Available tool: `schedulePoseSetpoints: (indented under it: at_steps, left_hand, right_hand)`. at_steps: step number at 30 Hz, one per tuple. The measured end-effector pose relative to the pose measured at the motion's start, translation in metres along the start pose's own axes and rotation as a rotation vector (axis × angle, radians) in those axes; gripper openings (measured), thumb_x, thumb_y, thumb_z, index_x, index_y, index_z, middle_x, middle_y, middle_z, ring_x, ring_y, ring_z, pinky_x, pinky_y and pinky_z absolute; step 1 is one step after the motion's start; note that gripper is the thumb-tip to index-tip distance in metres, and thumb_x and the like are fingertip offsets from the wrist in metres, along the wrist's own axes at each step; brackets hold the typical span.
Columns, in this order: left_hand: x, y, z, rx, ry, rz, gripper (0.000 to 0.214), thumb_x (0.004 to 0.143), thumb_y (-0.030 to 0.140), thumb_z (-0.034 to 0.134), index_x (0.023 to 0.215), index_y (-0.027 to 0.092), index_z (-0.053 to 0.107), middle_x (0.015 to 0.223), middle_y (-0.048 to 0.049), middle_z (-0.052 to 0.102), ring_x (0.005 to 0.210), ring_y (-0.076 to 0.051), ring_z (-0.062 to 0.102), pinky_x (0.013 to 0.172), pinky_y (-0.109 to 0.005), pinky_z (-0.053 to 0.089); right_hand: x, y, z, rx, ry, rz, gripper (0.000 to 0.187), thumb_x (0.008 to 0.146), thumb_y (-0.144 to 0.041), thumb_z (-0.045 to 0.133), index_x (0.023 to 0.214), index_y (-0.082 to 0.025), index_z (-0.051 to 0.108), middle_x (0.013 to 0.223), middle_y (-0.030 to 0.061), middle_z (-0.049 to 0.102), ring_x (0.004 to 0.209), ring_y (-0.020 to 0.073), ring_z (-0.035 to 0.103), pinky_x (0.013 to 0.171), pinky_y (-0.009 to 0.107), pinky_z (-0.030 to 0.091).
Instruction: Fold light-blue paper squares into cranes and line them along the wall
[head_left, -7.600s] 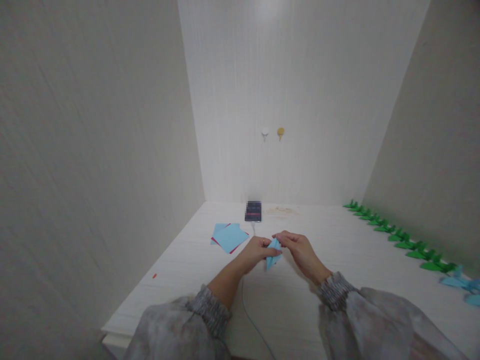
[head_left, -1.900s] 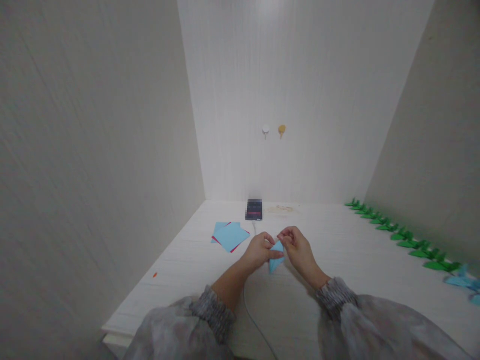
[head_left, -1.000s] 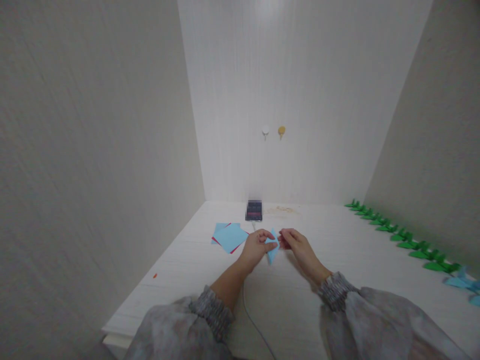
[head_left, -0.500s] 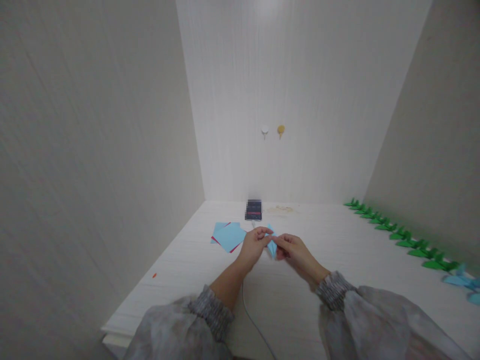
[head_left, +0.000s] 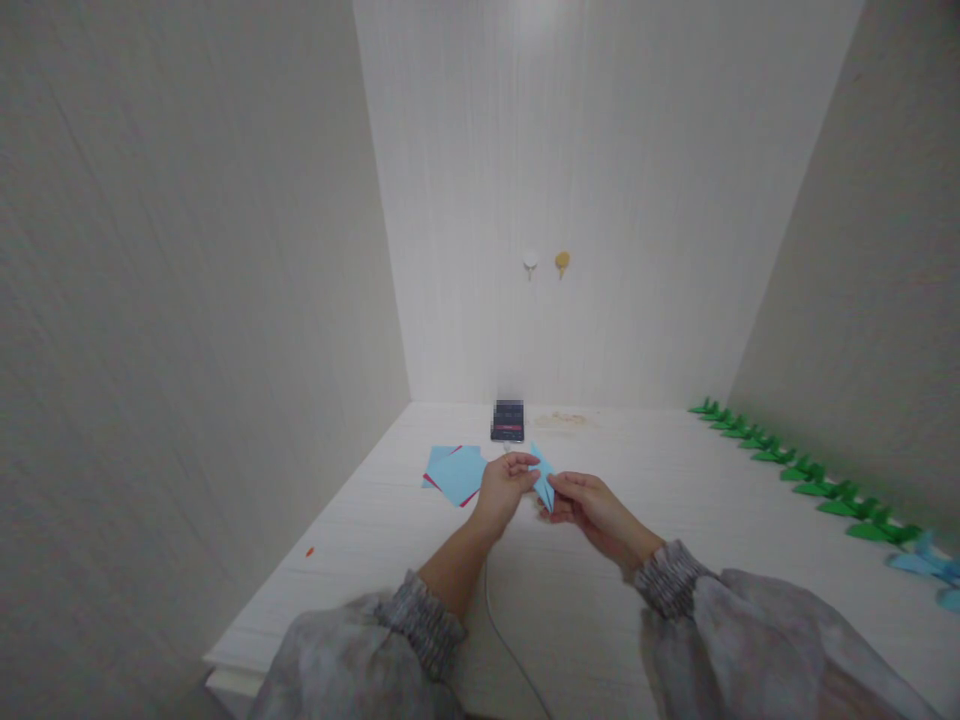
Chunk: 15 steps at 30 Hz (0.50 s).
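A narrow, diamond-shaped piece of folded light blue origami paper (head_left: 544, 482) is held up between both hands over the table. My left hand (head_left: 508, 487) pinches its left edge between thumb and fingers. On the opposite side, my right hand (head_left: 585, 505) grips the lower right part, thumb on top and fingers underneath. The paper's upper tip points away from me, and a crease runs down towards its lower point. Just left of my left hand lie flat blue paper squares (head_left: 456, 474), with red edges showing beneath.
A phone (head_left: 508, 421) lies near the back wall, and a white cable (head_left: 499, 630) runs towards me. Along the right wall stands a row of green folded-paper figures (head_left: 806, 472), with blue ones (head_left: 924, 560) nearest me. An orange scrap (head_left: 310, 552) lies at left.
The folded paper has tilted slightly, its upper tip leaning further left. My fingers have shifted a little apart, showing more of the paper between them.
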<state>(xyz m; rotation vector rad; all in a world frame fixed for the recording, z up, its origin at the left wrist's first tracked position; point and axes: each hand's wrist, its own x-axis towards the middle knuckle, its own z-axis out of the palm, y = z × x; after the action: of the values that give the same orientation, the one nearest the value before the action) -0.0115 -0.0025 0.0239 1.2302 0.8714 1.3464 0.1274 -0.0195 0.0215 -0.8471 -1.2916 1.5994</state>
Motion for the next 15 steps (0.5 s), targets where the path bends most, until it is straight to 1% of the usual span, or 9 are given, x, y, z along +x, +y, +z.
schedulePoseSetpoints:
  at_steps: [3,6,11,15]
  left_hand:
    - [0.0014,-0.0027,-0.0009,0.036,0.023,0.055,0.022,0.055,0.019,0.062,0.075,0.012,0.058,0.058,-0.0003,0.056,0.053,-0.009,0.05,0.055,-0.022,0.04]
    - [0.0017,-0.0023,-0.0007,0.076,0.029,0.078,0.019,0.055,0.018,0.062,0.073,0.012,0.059,0.056,0.0003,0.055,0.052,-0.008,0.049,0.054,-0.021,0.039]
    - [0.0006,0.0005,0.0004,0.13,0.043,0.067,0.02,0.055,0.019,0.062,0.073,0.012,0.059,0.056,0.0,0.055,0.052,-0.008,0.048,0.052,-0.02,0.037]
    - [0.0004,0.0002,0.001,0.094,0.028,0.037,0.025,0.052,0.021,0.065,0.074,0.014,0.057,0.057,0.0012,0.054,0.051,-0.008,0.048,0.051,-0.02,0.037]
  right_hand:
    - [0.0005,0.0014,-0.0007,0.003,-0.041,0.041,0.031,0.069,-0.04,0.054,0.072,-0.01,0.058,0.071,0.0084,0.063,0.057,0.0138,0.06,0.059,0.028,0.047]
    - [0.0015,0.003,-0.0006,-0.013,-0.029,0.046,0.031,0.068,-0.04,0.055,0.069,-0.009,0.059,0.069,0.0086,0.063,0.056,0.0137,0.06,0.057,0.027,0.047]
    - [0.0017,0.0034,0.0007,-0.055,0.001,0.011,0.031,0.066,-0.039,0.057,0.061,-0.009,0.058,0.061,0.0067,0.062,0.054,0.0142,0.059,0.058,0.029,0.047]
    - [0.0012,0.0023,0.0013,-0.085,0.015,-0.001,0.031,0.066,-0.04,0.057,0.057,-0.01,0.057,0.058,0.0061,0.062,0.054,0.0147,0.059,0.058,0.03,0.046]
